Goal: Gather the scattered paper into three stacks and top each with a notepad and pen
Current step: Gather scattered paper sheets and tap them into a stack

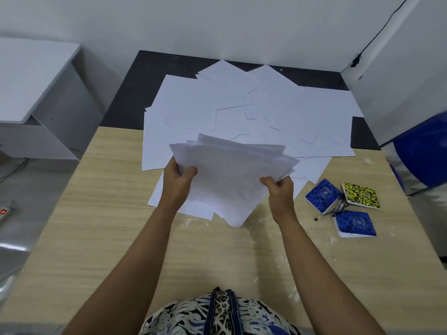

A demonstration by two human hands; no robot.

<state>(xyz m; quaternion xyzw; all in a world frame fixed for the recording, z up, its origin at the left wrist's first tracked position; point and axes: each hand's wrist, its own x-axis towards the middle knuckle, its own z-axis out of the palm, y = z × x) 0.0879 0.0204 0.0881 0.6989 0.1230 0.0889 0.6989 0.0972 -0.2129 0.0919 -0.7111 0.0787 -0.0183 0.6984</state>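
Left hand & right hand both pinch the loose sheaf, thumbs on top; tap edges square on table before laying stack 1.

Held above the table centre: a sheaf of paper, left hand gripping its 9 o'clock edge, right hand pinching its 3 o'clock edge. Beneath and beyond the sheaf, toward 12 o'clock: loose sheets overlapping, spread across the table's far half up to the wall. At 3 o'clock of the right hand, on the table: three notepads, the first notepad nearest the sheets, the second notepad just right of it, the third notepad nearer, toward 6 o'clock. Between them: pens, touching the first. Off the table at 9 o'clock: a cabinet, and a power strip on the floor.
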